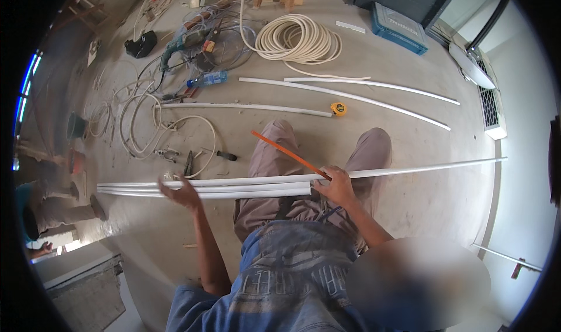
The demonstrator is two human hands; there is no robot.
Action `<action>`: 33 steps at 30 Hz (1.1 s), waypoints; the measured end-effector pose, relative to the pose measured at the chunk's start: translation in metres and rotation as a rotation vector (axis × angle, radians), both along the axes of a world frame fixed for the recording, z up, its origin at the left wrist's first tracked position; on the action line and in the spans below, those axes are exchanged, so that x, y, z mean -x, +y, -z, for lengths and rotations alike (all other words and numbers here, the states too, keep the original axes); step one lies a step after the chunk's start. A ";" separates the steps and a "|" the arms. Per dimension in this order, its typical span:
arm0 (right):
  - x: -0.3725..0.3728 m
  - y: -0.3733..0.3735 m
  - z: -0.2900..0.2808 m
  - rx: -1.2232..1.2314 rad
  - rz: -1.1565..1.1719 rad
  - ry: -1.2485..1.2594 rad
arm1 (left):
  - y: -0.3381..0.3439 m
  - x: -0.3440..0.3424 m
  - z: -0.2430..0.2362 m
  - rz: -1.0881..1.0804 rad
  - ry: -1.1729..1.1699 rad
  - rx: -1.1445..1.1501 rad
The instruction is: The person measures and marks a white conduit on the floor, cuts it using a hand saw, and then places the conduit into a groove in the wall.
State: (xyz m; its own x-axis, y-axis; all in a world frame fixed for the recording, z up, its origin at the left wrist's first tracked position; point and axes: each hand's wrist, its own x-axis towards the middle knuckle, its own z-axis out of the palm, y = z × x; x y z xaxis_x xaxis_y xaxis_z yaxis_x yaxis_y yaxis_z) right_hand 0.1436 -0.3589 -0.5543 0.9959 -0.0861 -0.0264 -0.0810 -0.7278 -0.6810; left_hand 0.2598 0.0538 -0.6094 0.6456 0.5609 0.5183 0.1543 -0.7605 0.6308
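Note:
Several white plastic pipes (251,189) lie crosswise over my lap, side by side. The shorter ones end near my right hand, while one long pipe (432,168) runs on far to the right. My right hand (336,186) is closed on a long, thin orange strip (286,151) that looks like a saw blade; it points up and left over my knee. That same hand rests against the long pipe. At the pipes' left part is my left hand (182,194), its fingers apart; whether it touches them I cannot tell.
Loose white pipes (345,95) and a yellow tape measure (338,109) lie ahead, beyond my knees. Behind them are a coiled cream hose (298,38) and a teal case (399,28). A screwdriver (227,155), bottle (207,79), power drill (170,52) and tangled cables lie left; another person's legs (61,206) show there.

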 end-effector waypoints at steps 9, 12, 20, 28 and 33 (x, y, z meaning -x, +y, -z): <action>-0.010 -0.024 -0.026 -0.027 -0.020 -0.056 | -0.247 0.022 -0.076 1.506 0.579 -0.161; -0.008 -0.037 -0.044 -0.002 0.003 -0.063 | -0.276 0.019 -0.068 1.608 0.597 -0.201; 0.010 -0.074 -0.015 -0.047 0.031 -0.105 | -0.312 0.024 -0.050 1.824 0.506 -0.239; 0.033 -0.075 -0.032 -0.157 0.411 -0.298 | -0.312 0.004 -0.016 1.863 0.692 -0.109; 0.041 -0.045 -0.026 -0.194 0.555 -0.165 | -0.337 -0.019 0.015 1.946 0.959 0.000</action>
State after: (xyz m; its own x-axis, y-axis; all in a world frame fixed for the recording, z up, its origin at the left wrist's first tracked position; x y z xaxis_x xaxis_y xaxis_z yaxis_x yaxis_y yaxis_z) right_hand 0.1026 -0.4040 -0.5284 0.7958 -0.6029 0.0569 -0.2953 -0.4684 -0.8327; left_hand 0.2786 -0.2831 -0.6243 0.2415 -0.9444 -0.2233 -0.4201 -0.3092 0.8532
